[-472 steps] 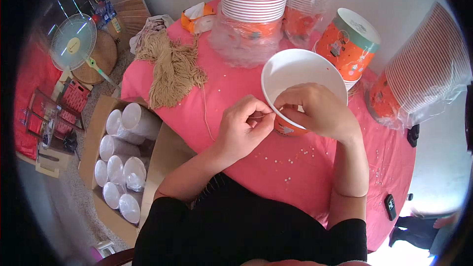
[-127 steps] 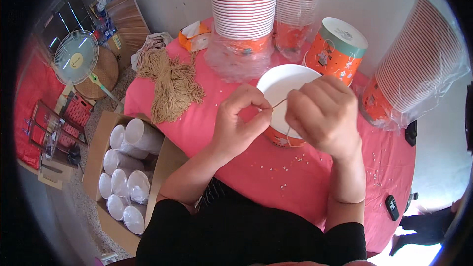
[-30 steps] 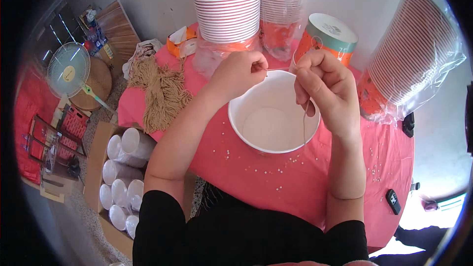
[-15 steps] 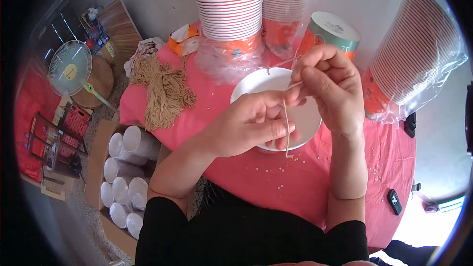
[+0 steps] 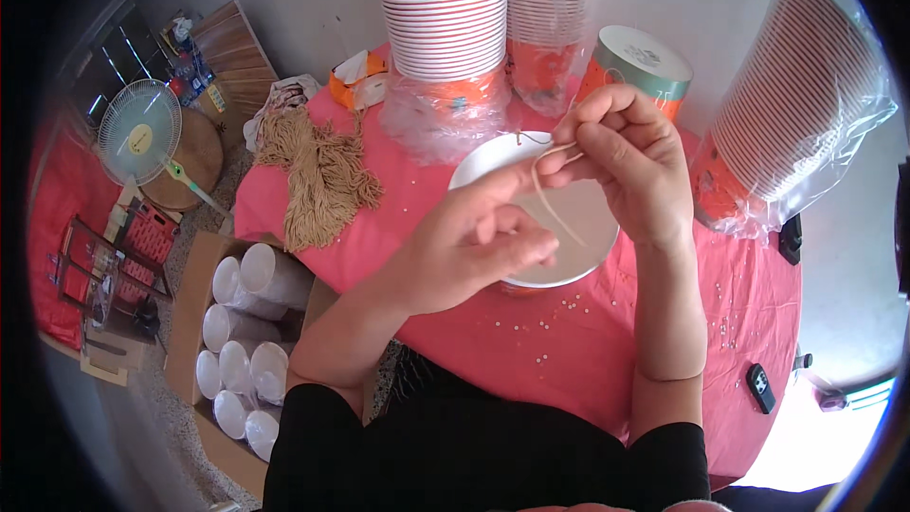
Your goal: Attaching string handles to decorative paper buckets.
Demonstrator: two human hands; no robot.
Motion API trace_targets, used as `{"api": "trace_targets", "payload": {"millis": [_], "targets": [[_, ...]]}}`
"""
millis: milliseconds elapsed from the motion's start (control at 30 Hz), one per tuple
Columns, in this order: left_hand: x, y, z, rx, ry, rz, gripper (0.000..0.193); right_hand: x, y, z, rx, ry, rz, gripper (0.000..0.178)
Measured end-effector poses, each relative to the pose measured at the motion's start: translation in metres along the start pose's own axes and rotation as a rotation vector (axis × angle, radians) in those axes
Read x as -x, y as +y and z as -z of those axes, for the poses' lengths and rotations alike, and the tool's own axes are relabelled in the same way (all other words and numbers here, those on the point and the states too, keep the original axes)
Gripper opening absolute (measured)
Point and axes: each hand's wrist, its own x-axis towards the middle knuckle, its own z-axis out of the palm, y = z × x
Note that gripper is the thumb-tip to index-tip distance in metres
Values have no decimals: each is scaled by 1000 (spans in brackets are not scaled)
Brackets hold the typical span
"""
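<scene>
A length of beige string (image 5: 557,219) is pinched between the thumb and fingers of my right hand (image 5: 637,161). Its loose end bends over the index finger of my left hand (image 5: 455,248) and hangs down. That index finger is stretched toward the right fingertips, while the left thumb stands apart from it. Below both hands is a white-lined round paper bucket (image 5: 481,167), seen from above with its mouth up. String also shows at the bucket's far rim, and my hands hide part of the opening.
A bundle of beige strings (image 5: 327,185) lies left on the pink-covered table (image 5: 474,360). Behind stand stacked paper buckets (image 5: 445,9), a green-topped bucket (image 5: 646,55) and a bagged stack (image 5: 791,95). A carton (image 5: 213,441) of clear cups is lower left; a black remote (image 5: 760,389) lies right.
The string's loose end has swung from hanging straight down to slanting right over the bucket. My left thumb has parted from it, and the left index finger has moved nearer my right fingertips.
</scene>
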Motion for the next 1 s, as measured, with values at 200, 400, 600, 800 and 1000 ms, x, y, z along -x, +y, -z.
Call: {"api": "trace_targets", "payload": {"millis": [200, 400, 600, 800, 1000], "targets": [[-23, -1, 26, -523, 218, -111, 20, -2, -8, 13, 421, 107, 181, 9], [-71, -29, 64, -1074, 298, -194, 17, -6, 0, 31, 1202, 238, 201, 11], [-82, -31, 63, -1316, 356, -97, 16, -8, 23, 42, 1443, 135, 69, 18], [-84, -40, 71, -1156, 311, -147, 13, -10, 36, 46, 1619, 21, -65, 18], [-84, -46, 77, -982, 326, -112, 10, -12, 43, 48, 1683, 48, -110, 13]]}}
